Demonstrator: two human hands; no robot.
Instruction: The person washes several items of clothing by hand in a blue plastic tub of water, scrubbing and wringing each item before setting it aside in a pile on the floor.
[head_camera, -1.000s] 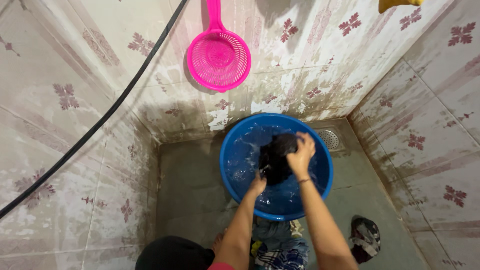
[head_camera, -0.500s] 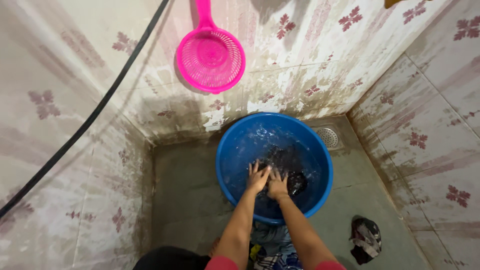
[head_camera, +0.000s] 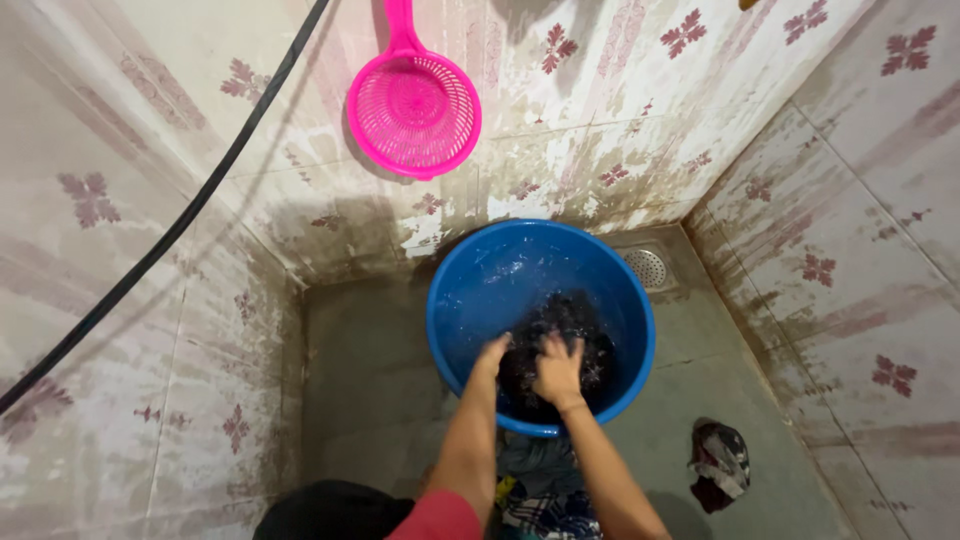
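Observation:
A round blue plastic tub (head_camera: 450, 300) stands on the grey floor in the corner, with water in it. A dark wet cloth (head_camera: 575, 320) lies bunched in the tub. My left hand (head_camera: 492, 352) reaches into the tub at the cloth's left side, fingers down in the fabric. Beside it, my right hand (head_camera: 558, 368) presses on the near part of the cloth with the fingers curled over it. Both forearms come up from the bottom of the view.
A pink plastic strainer (head_camera: 413, 105) hangs on the tiled back wall. A black hose (head_camera: 180, 225) runs across the left wall. A round floor drain (head_camera: 645, 266) lies behind the tub. Bunched clothes (head_camera: 545, 490) lie near me, a dark rag (head_camera: 718, 462) at right.
One second ago my right hand held the cloth lifted above the water. Both hands have since pushed it down into the tub and drawn closer to the near rim.

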